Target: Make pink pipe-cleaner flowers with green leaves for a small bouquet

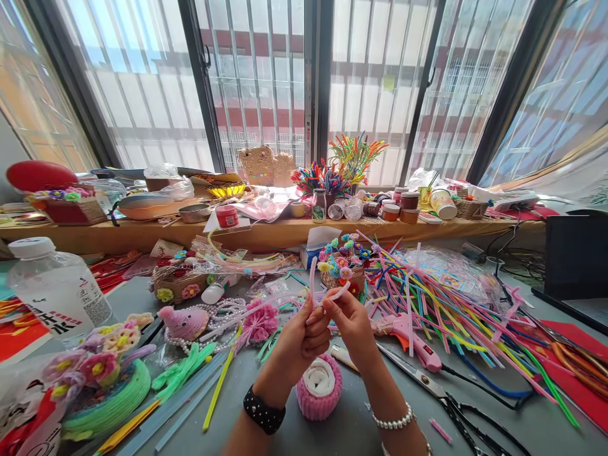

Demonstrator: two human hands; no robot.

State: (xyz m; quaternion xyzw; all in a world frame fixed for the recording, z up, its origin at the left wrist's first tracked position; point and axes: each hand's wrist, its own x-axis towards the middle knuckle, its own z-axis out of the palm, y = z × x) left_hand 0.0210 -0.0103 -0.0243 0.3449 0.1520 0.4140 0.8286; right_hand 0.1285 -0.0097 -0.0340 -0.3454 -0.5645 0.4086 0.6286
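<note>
Pale pink pipe cleaners (312,276) stick up from between my two hands, bent at the ends. My left hand (304,339) is closed around them, its fingers curled in. My right hand (349,322) pinches them from the other side, thumb and forefinger close to the left fist. Below the hands stands a round pink pipe-cleaner pot (319,396) with a white coil inside. To the right lie a pink glue gun (415,339) and large black-handled scissors (427,383). Left of my hands is a pink pipe-cleaner flower (260,320).
A heap of coloured pipe cleaners (446,304) spreads over the right side. At left stand a water bottle (57,291) and a green woven base with flowers (114,396). Baskets of flowers (349,275) sit behind. Paint jars (409,206) line the windowsill. A laptop (577,266) stands far right.
</note>
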